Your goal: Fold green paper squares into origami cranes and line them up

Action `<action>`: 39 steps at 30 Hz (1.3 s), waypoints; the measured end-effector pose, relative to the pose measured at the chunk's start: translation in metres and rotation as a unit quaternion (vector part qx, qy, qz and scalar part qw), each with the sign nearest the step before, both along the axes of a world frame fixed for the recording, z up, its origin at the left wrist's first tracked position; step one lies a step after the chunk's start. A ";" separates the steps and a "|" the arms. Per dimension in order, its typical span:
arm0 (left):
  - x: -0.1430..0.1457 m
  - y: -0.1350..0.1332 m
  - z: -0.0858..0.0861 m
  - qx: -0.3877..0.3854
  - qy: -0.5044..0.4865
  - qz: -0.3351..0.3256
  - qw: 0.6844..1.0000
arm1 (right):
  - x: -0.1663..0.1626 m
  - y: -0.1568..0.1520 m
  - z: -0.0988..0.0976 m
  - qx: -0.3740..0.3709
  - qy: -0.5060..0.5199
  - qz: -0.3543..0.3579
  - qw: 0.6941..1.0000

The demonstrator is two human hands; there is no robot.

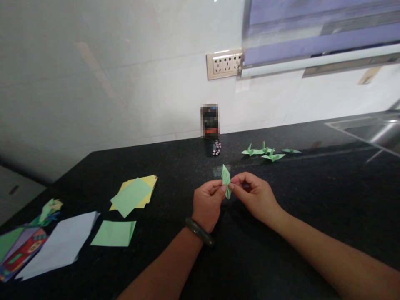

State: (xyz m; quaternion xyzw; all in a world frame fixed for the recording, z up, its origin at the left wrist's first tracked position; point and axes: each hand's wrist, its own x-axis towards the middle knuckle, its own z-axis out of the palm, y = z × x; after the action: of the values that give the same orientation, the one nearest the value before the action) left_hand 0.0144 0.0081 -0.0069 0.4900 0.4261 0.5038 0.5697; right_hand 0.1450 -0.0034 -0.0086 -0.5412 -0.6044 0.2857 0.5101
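Note:
A small folded piece of green paper [226,179] stands upright between both hands above the black countertop [312,200]. My left hand [206,204], with a dark bangle on its wrist, pinches the paper's lower left side. My right hand [255,196] pinches its right side with thumb and fingertips. Both hands are closed on the paper. Several finished green paper cranes [265,152] lie further back on the counter to the right.
Loose green and yellow paper squares [134,195] and a green sheet [114,233] lie to the left, with a white sheet [61,246] and colourful packaging [18,254] at the far left. A steel sink [371,129] sits far right. A wall socket [224,64] is above.

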 end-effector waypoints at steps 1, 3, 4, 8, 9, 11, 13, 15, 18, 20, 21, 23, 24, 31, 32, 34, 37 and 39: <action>0.000 0.000 0.000 0.000 0.002 0.001 1.000 | 0.000 0.000 0.000 -0.001 0.005 0.000 1.000; 0.000 0.001 -0.001 0.001 0.009 0.003 1.000 | 0.000 0.000 0.000 -0.003 0.014 0.000 1.000; 0.000 0.001 -0.002 0.002 0.011 0.002 1.000 | 0.000 0.000 0.001 -0.003 0.016 0.000 1.000; -0.001 0.001 -0.003 0.002 0.002 -0.001 1.000 | -0.001 0.000 0.003 -0.007 0.016 0.002 1.000; -0.001 0.001 -0.003 0.002 0.000 -0.002 1.000 | -0.001 -0.001 0.003 -0.010 0.017 0.004 1.000; 0.000 0.000 -0.003 0.003 0.002 -0.002 1.000 | -0.001 -0.001 0.004 -0.015 0.017 0.010 1.000; 0.000 0.000 -0.003 0.005 0.004 -0.004 1.000 | -0.001 -0.001 0.004 -0.018 0.013 0.018 1.000; 0.000 -0.001 -0.002 0.003 0.002 -0.010 1.000 | -0.001 -0.001 0.004 -0.015 0.006 0.019 1.000; 0.000 -0.001 -0.001 -0.008 -0.005 -0.024 1.000 | 0.000 0.002 0.003 -0.017 0.004 0.017 1.000; -0.001 0.000 0.000 -0.020 -0.014 -0.038 0.999 | 0.001 0.003 0.002 -0.031 0.018 0.024 0.999; -0.002 0.000 0.001 -0.025 -0.018 -0.043 0.999 | 0.002 0.003 0.002 -0.041 0.027 0.031 0.998; -0.003 0.001 0.001 -0.029 -0.017 -0.047 0.998 | 0.003 0.004 0.001 -0.055 0.045 0.045 0.996; -0.004 0.001 0.002 -0.029 -0.012 -0.046 0.998 | 0.003 0.004 0.001 -0.058 0.051 0.050 0.996; -0.006 0.004 0.003 0.013 0.043 -0.054 0.998 | 0.003 0.004 0.000 -0.059 0.052 0.050 0.996; -0.007 0.004 0.003 0.017 0.048 -0.053 0.997 | 0.003 0.004 0.000 -0.058 0.050 0.050 0.996; -0.007 0.004 0.003 0.020 0.053 -0.054 0.997 | 0.002 0.003 0.001 -0.054 0.048 0.046 0.996; -0.007 0.003 0.003 0.022 0.051 -0.055 0.997 | 0.002 0.002 0.002 -0.040 0.034 0.033 0.998; -0.006 0.003 0.003 0.021 0.047 -0.055 0.997 | 0.001 0.001 0.002 -0.030 0.029 0.022 0.999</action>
State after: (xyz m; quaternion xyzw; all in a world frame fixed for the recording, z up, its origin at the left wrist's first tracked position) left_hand 0.0085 0.0109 -0.0040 0.5478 0.4143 0.4564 0.5657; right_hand 0.1457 -0.0020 -0.0061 -0.5338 -0.5923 0.3305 0.5050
